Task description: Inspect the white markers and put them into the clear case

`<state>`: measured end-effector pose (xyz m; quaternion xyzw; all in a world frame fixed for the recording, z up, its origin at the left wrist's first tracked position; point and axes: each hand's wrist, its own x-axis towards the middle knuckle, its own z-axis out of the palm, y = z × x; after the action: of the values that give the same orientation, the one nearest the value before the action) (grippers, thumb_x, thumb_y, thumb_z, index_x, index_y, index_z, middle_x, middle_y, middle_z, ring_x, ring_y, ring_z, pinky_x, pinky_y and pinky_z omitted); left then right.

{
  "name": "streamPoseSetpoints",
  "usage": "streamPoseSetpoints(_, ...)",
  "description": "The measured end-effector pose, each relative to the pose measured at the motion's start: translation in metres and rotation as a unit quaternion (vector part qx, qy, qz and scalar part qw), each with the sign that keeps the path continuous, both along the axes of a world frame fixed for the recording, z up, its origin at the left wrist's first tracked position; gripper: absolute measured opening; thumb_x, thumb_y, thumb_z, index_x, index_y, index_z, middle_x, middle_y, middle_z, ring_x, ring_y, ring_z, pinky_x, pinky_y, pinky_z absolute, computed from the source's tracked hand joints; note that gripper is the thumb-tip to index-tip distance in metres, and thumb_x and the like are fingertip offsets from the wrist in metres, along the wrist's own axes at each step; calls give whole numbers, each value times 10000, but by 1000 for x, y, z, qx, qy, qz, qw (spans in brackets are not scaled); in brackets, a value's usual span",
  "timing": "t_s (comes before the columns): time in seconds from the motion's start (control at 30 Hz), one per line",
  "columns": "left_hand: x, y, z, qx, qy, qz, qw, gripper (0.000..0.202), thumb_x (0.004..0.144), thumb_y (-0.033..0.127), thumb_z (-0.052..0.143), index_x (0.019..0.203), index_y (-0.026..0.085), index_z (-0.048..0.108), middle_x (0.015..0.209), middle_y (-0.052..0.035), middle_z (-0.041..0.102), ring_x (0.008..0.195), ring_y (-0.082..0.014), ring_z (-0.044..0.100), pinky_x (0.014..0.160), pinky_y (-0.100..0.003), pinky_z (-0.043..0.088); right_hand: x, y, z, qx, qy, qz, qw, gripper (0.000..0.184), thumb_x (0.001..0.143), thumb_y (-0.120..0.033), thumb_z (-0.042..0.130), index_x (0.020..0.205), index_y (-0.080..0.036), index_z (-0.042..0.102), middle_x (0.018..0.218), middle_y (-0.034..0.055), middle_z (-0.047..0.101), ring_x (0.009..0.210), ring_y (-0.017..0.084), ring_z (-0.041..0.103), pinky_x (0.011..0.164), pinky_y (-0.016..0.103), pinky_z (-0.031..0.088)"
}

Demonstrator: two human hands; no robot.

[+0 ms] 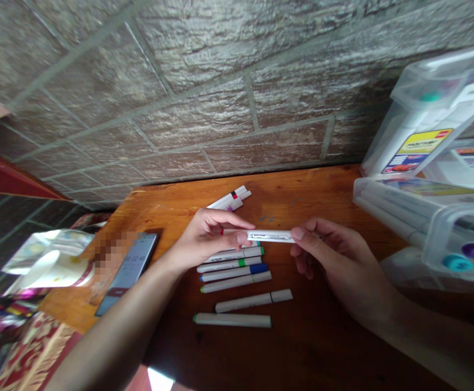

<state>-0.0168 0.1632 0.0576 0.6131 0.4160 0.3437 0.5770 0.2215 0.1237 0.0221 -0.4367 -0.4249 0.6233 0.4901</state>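
Note:
A white marker pen (270, 235) with small printed text lies level between my two hands, above the table. My left hand (210, 236) pinches its left end between thumb and fingers. On its right end, my right hand (334, 252) grips with thumb and fingertips. Below them several markers lie roughly side by side on the wood, among them one with a blue band (234, 273), one with a green band (231, 264), a grey one with a dark ring (253, 301) and a green-tipped one (232, 320). Part of the row is hidden behind my left hand.
More white markers (231, 200) lie near the brick wall (204, 108). A phone (127, 274) and a paper cup (59, 269) are on the left. At the right are a clear marker box (428, 119) standing upright and an open clear box (436, 228) with markers inside.

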Motion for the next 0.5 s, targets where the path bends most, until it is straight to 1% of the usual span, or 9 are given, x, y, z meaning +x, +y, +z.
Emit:
streamPoseSetpoints(0.17, 1, -1, 0, -7, -3, -5, 1000, 205, 756, 186, 883, 954, 153, 845, 830, -85, 835, 670, -160, 770, 608, -197, 609, 0, 0, 0, -6, 4, -6, 1000, 350, 843, -493, 808, 730, -191, 672, 578, -8, 644, 474, 107, 548, 435, 214, 419)
streamPoseSetpoints(0.37, -2, -1, -2, -17, -15, -23, 999, 247, 779, 100, 852, 1005, 201, 847, 895, -50, 846, 732, -129, 787, 676, -153, 613, -2, 1, 0, -6, 14, -14, 1000, 350, 833, -487, 820, 729, -188, 672, 605, -14, 654, 474, 96, 555, 426, 198, 426)
streamPoseSetpoints(0.5, -3, -1, -1, -16, -17, -23, 999, 258, 779, 84, 851, 1009, 201, 846, 899, -48, 847, 734, -125, 789, 688, -147, 617, -2, 2, 0, -5, 5, -11, 1000, 345, 847, -479, 810, 731, -186, 669, 594, -17, 650, 474, 92, 556, 431, 191, 426)
